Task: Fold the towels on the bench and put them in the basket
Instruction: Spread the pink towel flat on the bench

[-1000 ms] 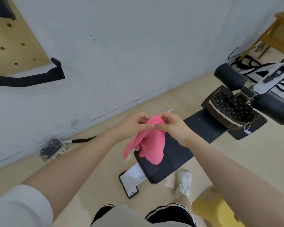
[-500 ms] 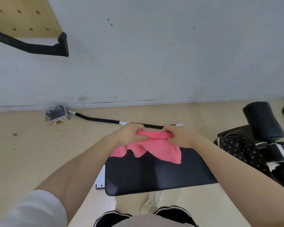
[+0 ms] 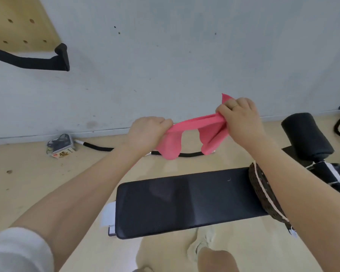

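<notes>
A pink towel (image 3: 194,130) is stretched in the air between both hands, above and beyond the black bench pad (image 3: 185,201). My left hand (image 3: 147,132) grips its left end and my right hand (image 3: 239,118) grips its right end, held a little higher. Two loose flaps of the towel hang down between them. The dark woven basket (image 3: 263,191) sits on the right end of the bench, partly hidden behind my right forearm.
A black foam roller (image 3: 306,138) of the bench stands at the right. On the floor by the wall lie a black cable (image 3: 98,147) and a small packet (image 3: 61,146). A black strap (image 3: 37,59) hangs from the wooden pegboard (image 3: 18,24) at upper left.
My hands have lifted the towel off the bench and pulled apart, stretching it out; the right hand rose higher. The view shifted so that the bench lies lower in the frame.
</notes>
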The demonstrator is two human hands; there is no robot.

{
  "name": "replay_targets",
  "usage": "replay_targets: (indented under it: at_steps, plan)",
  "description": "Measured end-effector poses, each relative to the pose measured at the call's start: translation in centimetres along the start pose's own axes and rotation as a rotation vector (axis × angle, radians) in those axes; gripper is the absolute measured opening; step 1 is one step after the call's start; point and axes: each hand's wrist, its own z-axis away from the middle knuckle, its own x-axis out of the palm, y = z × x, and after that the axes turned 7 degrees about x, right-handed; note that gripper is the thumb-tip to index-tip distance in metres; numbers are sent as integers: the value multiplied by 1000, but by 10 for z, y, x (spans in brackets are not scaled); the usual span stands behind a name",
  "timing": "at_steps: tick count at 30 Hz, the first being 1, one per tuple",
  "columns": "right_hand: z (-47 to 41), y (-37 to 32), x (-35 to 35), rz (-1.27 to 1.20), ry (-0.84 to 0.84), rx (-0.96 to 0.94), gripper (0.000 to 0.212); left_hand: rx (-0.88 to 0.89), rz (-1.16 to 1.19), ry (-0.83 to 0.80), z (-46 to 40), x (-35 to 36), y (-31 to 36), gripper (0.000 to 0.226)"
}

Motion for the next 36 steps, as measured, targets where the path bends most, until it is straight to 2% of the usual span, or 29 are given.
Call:
replay_targets:
  at_steps: [3, 5, 8, 10, 13, 15, 20, 22, 24, 26, 28, 29, 31, 34, 36]
  plan:
    - [46, -3, 51, -15, -76, -70, 35, 79, 33, 44, 33, 67, 15, 20]
    - [84, -5, 101, -46, -201, -92, 39, 31, 81, -11, 55, 128, 30, 25]
    - [145, -6, 197, -47, -349, -100, 19, -20, 128, -12, 84, 229, 55, 23]
    - [183, -9, 255, -88, -513, -76, 36, -91, 196, -17, 101, 286, 71, 34]
    - [226, -17, 311, -199, -688, -47, 27, -190, 262, -93, 125, 349, 94, 40]
    - [241, -16, 331, -297, -641, -30, 32, -218, 294, -101, 137, 376, 105, 39]
    - [262, -15, 318, -408, -403, -40, 33, -349, 354, 91, 158, 372, 131, 39]
    - [278, -13, 301, -392, -268, -144, 40, -307, 317, 130, 172, 358, 148, 35]
    - [298, -7, 294, -330, -191, -258, 48, -220, 258, 63, 183, 346, 168, 37]
    - [314, -4, 285, -264, -256, -289, 46, -191, 324, -148, 188, 339, 186, 38]
    - [333, -1, 279, -238, -344, -295, 39, -237, 366, -372, 195, 337, 204, 33]
    - [341, -1, 276, -217, -385, -302, 36, -277, 367, -432, 199, 335, 214, 33]
    - [350, -1, 273, -221, -425, -308, 38, -320, 367, -470, 203, 330, 231, 33]
    - [341, -9, 261, -223, -548, -264, 65, -361, 470, -523, 210, 320, 247, 36]
    - [334, -17, 253, -306, -601, -240, 69, -402, 542, -499, 215, 313, 249, 46]
